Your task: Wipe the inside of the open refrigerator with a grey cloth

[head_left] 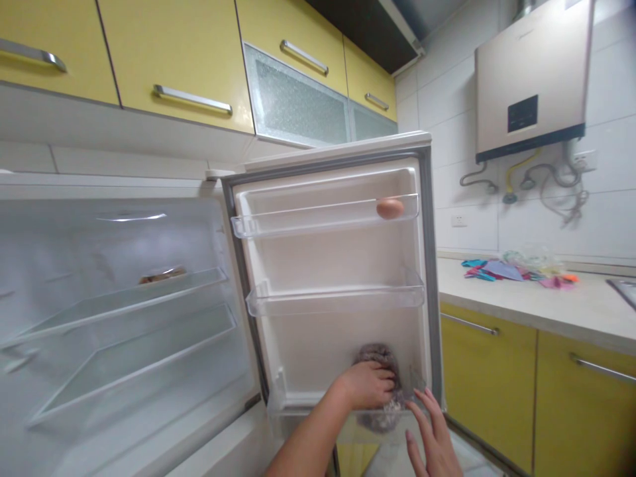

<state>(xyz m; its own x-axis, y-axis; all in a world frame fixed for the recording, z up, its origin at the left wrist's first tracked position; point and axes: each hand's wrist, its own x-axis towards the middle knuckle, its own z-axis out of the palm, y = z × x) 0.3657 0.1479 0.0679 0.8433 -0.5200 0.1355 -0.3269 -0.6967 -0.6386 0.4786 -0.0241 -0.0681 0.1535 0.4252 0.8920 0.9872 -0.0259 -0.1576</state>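
My left hand [370, 385] reaches into the bottom door shelf [298, 424] of the open fridge, its fingers curled over a grey-brown fuzzy cloth [376, 354]. Part of the cloth hangs down inside the clear shelf and shows through its front wall. My right hand [431, 430] is just to the right, fingers spread and holding nothing. Its fingertips are by the right end of that shelf; whether they touch it I cannot tell. The fridge door [328, 258] stands wide open, with a brown egg [390, 209] at the right end of its top shelf.
To the left, the fridge interior has glass shelves [149, 358], with a brown item [162, 275] on the upper one. Right of the door, a white counter [591, 305] holds colourful cloths or gloves [507, 269]. Yellow cabinets [487, 371] stand below it; a water heater [531, 79] hangs above.
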